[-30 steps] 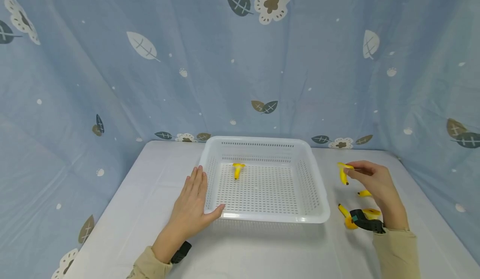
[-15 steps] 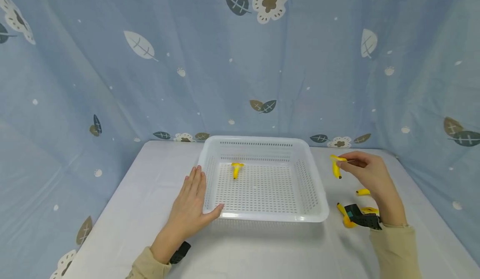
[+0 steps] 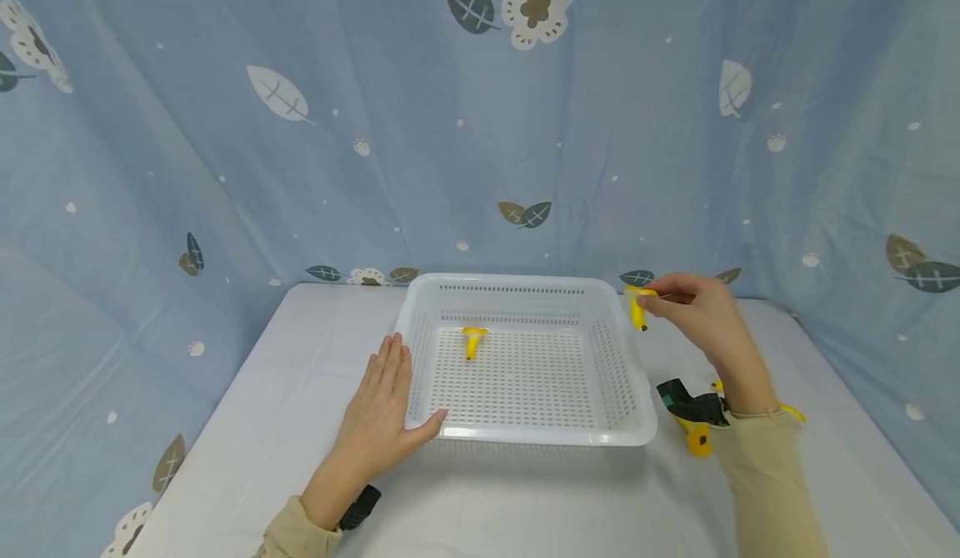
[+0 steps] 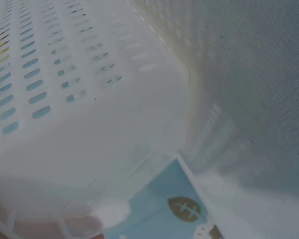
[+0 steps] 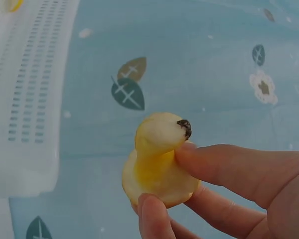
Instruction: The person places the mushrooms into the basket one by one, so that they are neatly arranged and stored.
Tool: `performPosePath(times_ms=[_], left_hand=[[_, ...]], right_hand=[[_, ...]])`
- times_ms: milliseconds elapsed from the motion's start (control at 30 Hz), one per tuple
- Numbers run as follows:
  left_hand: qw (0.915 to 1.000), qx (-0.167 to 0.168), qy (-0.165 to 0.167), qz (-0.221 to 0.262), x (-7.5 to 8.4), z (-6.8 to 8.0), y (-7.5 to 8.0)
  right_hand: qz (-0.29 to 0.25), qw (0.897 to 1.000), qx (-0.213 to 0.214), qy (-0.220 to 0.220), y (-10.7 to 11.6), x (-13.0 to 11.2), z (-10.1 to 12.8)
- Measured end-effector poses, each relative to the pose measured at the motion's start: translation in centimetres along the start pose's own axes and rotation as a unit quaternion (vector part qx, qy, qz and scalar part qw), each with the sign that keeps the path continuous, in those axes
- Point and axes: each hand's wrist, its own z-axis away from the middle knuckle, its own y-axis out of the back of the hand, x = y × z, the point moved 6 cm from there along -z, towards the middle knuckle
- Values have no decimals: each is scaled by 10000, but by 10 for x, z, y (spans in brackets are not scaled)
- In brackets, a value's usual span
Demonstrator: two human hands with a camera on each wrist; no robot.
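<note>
Right hand [image 3: 699, 311] has swung left, pinching a yellow flared piece [image 3: 637, 313] dark-tip-down, just by the white plastic basket [image 3: 525, 434]'s far-right corner.

From my remote feed I see a beige left sleeve [image 3: 302, 528] and a matching right sleeve [image 3: 768, 483], plain cloth creased near the cuffs. I make out a black left wrist mount [image 3: 361, 507] and an angular black right wrist mount [image 3: 693, 404] with a small teal patch [image 3: 667, 401]. Both hands are gloveless.
</note>
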Motion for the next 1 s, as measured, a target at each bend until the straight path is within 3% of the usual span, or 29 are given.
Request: performPosePath(times_ms=[633,1000], left_hand=[[10000,45,11,11,1,0,1],[10000,-2,70,-42,1,0,0]], right_hand=[[-100,9990,-414,164,-30,-43,-27],[-157,9984,-487,240,-57,-54,-48]])
